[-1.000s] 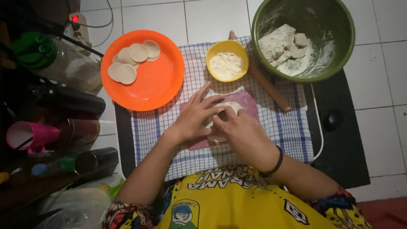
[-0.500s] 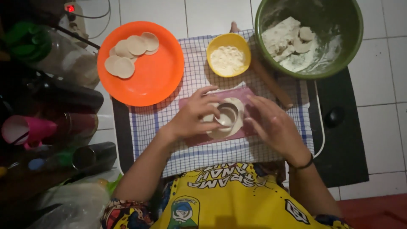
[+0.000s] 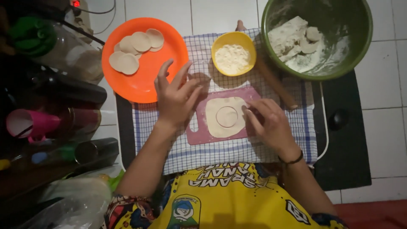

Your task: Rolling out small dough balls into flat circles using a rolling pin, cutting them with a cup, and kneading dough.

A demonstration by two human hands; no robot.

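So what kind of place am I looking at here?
Most likely a home kitchen floor used for dough work: a checked cloth lies spread over white floor tiles, with a pink cutting board holding rolled dough, a yellow bowl of flour and an orange plate of cut rounds.

Left hand point(image 3: 176, 95) was lifted with fingers spread and slightly curled, holding nothing; right hand point(image 3: 269, 121) was lower, fingers bent, fingertips pressing down.
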